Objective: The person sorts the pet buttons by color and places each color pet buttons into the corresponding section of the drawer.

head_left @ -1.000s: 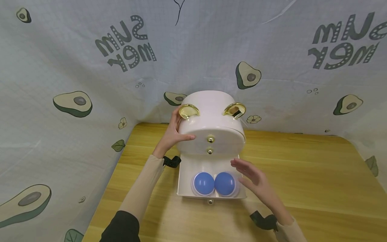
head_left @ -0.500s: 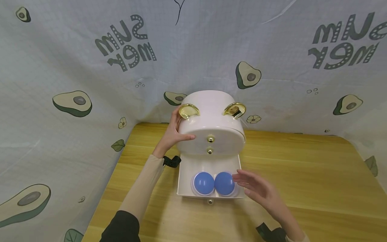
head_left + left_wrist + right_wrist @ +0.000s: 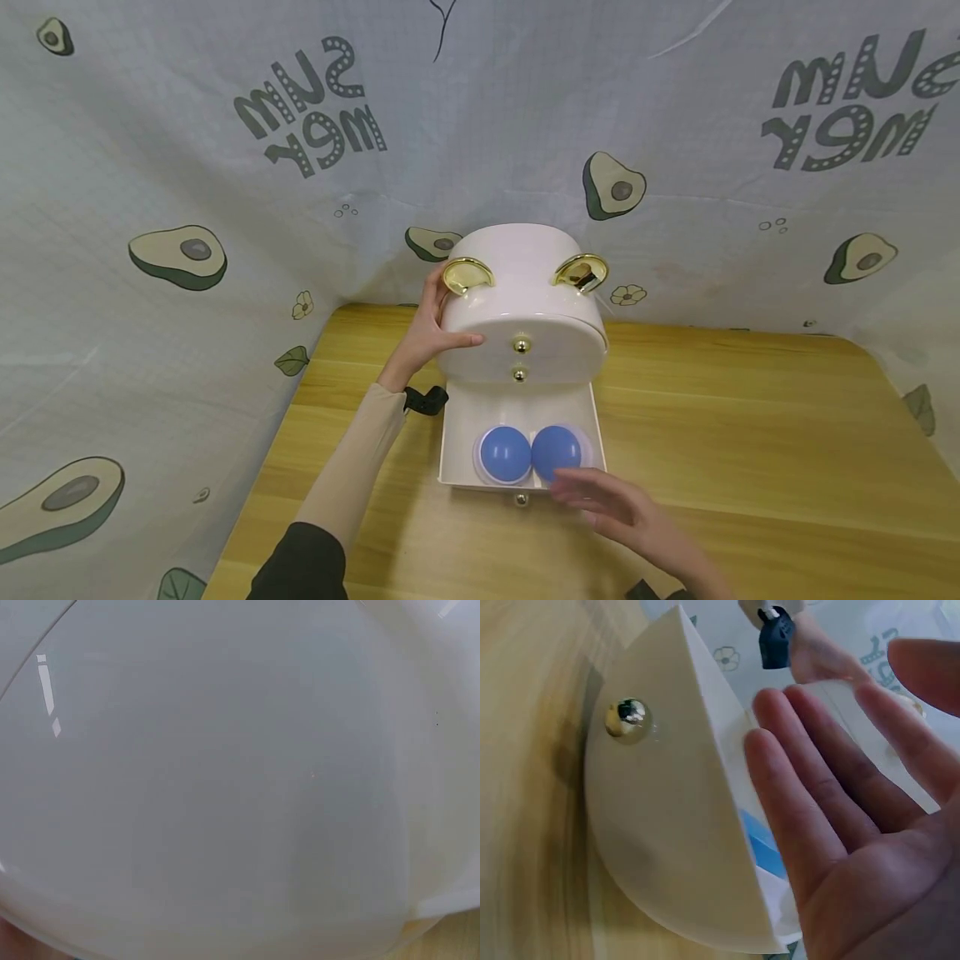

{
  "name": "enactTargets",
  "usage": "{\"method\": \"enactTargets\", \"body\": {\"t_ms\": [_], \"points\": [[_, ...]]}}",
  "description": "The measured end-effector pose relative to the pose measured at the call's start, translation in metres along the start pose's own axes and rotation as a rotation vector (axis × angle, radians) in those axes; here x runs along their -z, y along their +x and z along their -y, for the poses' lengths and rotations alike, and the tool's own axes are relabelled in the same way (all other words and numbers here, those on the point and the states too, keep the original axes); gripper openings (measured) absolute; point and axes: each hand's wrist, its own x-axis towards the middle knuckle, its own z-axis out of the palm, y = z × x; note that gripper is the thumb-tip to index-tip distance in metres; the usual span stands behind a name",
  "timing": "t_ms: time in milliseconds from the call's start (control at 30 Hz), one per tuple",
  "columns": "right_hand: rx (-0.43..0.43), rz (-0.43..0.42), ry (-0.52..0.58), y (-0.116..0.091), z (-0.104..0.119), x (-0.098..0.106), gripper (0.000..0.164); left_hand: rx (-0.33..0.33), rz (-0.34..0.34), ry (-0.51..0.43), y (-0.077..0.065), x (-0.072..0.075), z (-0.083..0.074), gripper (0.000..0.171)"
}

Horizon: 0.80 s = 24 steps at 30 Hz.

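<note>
A glossy white rounded storage box (image 3: 525,279) with two gold ears stands on the table, its bottom drawer (image 3: 517,404) pulled out. Two round blue-topped items (image 3: 505,454) sit side by side near the drawer's front. My left hand (image 3: 423,337) grips the box's left side, thumb on the front face, other fingers partly hidden behind. The box's white surface (image 3: 225,780) fills the left wrist view. My right hand (image 3: 618,508) hovers by the drawer's front right corner, fingers extended and holding nothing. Close to it in the right wrist view are the curved drawer front (image 3: 675,832) and gold knob (image 3: 627,720).
Two more gold knobs (image 3: 521,345) sit on the box's upper front. Wooden tabletop (image 3: 750,433) extends on both sides of the box. A pale cloth printed with avocados (image 3: 615,187) hangs behind and to the left.
My right hand has moved down and left, from beside the drawer's right side to its front right corner. My left hand, the box and the drawer have stayed put.
</note>
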Motion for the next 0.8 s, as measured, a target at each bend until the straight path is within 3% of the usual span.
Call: {"method": "enactTargets", "body": {"t_ms": [167,367,800], "points": [[-0.081,0.09,-0.021,0.0,-0.011,-0.008,0.048,0.001,0.0,-0.008,0.0,0.0,0.0,0.105],[-0.048,0.176,-0.039,0.001,-0.028,-0.018,0.051,-0.005,0.0,-0.016,0.0,0.0,0.0,0.104],[-0.108,0.136,0.035,-0.001,-0.051,-0.032,0.049,-0.029,0.002,-0.026,0.0,0.0,0.002,0.104]]}}
